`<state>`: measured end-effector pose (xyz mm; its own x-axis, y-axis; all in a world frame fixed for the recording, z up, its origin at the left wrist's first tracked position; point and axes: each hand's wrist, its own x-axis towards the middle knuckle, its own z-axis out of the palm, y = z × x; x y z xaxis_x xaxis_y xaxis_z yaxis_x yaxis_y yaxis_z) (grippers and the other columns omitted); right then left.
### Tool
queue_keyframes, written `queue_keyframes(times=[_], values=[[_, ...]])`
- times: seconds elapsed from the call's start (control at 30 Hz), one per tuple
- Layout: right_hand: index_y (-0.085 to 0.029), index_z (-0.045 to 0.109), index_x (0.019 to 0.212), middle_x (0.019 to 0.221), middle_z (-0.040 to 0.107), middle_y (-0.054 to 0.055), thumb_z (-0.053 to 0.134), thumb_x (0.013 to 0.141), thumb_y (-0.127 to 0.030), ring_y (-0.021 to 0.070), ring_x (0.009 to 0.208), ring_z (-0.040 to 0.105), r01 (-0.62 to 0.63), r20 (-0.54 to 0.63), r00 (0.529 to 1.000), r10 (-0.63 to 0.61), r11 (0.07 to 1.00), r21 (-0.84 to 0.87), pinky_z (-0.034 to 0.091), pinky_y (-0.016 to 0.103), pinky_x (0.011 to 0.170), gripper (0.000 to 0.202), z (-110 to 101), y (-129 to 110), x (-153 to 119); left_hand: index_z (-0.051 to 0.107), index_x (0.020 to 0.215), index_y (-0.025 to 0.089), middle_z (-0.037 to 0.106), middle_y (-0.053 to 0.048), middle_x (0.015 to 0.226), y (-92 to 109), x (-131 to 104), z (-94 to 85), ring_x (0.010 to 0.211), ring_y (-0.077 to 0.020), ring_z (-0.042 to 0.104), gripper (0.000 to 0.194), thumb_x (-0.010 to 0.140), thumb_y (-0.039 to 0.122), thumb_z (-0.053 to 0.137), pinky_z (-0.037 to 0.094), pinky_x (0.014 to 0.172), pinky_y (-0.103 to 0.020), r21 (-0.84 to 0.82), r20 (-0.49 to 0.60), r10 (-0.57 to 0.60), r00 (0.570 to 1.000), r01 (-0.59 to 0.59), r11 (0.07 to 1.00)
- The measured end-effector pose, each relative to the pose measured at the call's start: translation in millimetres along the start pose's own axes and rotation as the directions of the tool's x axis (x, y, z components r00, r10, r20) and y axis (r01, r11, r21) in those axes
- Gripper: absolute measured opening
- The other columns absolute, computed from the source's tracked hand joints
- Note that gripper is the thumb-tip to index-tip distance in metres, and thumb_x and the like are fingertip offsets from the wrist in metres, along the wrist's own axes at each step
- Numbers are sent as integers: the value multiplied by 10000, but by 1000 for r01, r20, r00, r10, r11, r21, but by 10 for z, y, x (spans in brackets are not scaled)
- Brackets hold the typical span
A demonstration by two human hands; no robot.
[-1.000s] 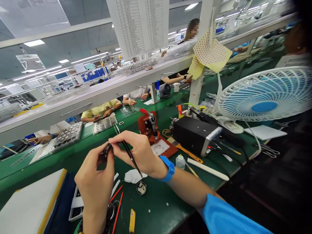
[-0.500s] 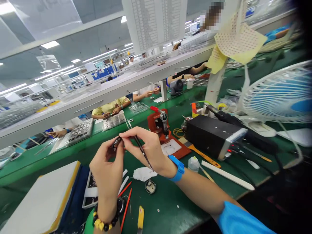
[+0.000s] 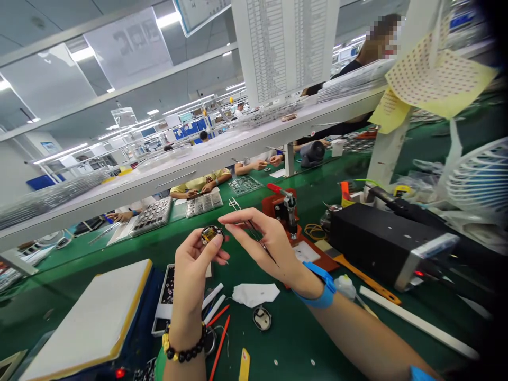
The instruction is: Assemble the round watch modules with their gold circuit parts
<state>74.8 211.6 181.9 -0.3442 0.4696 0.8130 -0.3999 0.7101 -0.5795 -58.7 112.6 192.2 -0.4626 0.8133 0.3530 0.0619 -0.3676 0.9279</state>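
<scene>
A small round device case [image 3: 211,233], like a watch body with its inner parts showing, is pinched between the thumb and fingers of my left hand [image 3: 192,267]. Just right of it, my right hand [image 3: 273,246] has its fingertips close to the case's rim; whether they touch it I cannot tell. Tweezers [image 3: 257,236] lie across that right hand, tips pointing away from me. Below the hands, another round case part [image 3: 262,318] rests on the green bench beside a crumpled white cloth [image 3: 255,294].
On the left lies a white-topped pad [image 3: 91,317] near a parts tray [image 3: 162,312]. Red sticks [image 3: 220,346] and a yellow-handled tool [image 3: 244,365] are in front. To the right stand a red-handled clamp fixture [image 3: 289,209], a black box [image 3: 373,238] and a fan [image 3: 480,180]. Co-workers sit opposite.
My left hand has turned the round case so its open inner side faces up toward me. My right fingertips have come away from their earlier grip on its edge. The view has shifted left.
</scene>
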Motion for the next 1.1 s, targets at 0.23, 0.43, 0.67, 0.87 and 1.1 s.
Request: queue_keyframes(times=[0.23,0.43,0.67,0.87,1.1], values=[[-223,700,1194,1187,749,43,592,1038,-212,172,1117,720,13,113,994,-17,999,34,618,291,934,190,-56,18,33,708,985,126,736,-45,831,-20,24,-21,587,-82,644,267,854,328,824,538,542,-134,-64,78,-47,996,52,997],[-222,711,1165,1163,766,44,609,1027,-218,171,1072,739,9,96,995,-7,1000,-16,622,288,913,172,-37,12,39,710,986,135,713,-28,835,-44,25,-32,609,-88,651,249,870,330,811,547,559,-146,-27,70,-29,997,31,999],[-226,708,1174,1142,761,40,625,1013,-198,161,1011,732,46,93,995,-39,996,-74,620,278,888,183,-41,54,25,723,997,154,709,-26,823,-57,17,-2,672,-130,683,252,883,369,787,574,605,-185,138,24,66,998,-69,988],[-225,701,1151,1129,745,41,650,1005,-221,165,978,712,52,92,995,-43,995,-88,602,285,857,154,-99,52,50,743,1030,193,728,-24,876,-89,-18,22,767,-150,698,209,906,360,769,589,668,-200,286,7,149,989,-145,947],[-235,695,1097,979,731,37,590,1050,-375,175,884,705,-71,76,994,81,990,-126,592,287,780,182,-176,2,72,760,1078,207,754,-55,1025,-139,1,43,901,-198,742,221,923,363,757,632,731,-244,266,-16,198,980,-187,946]])
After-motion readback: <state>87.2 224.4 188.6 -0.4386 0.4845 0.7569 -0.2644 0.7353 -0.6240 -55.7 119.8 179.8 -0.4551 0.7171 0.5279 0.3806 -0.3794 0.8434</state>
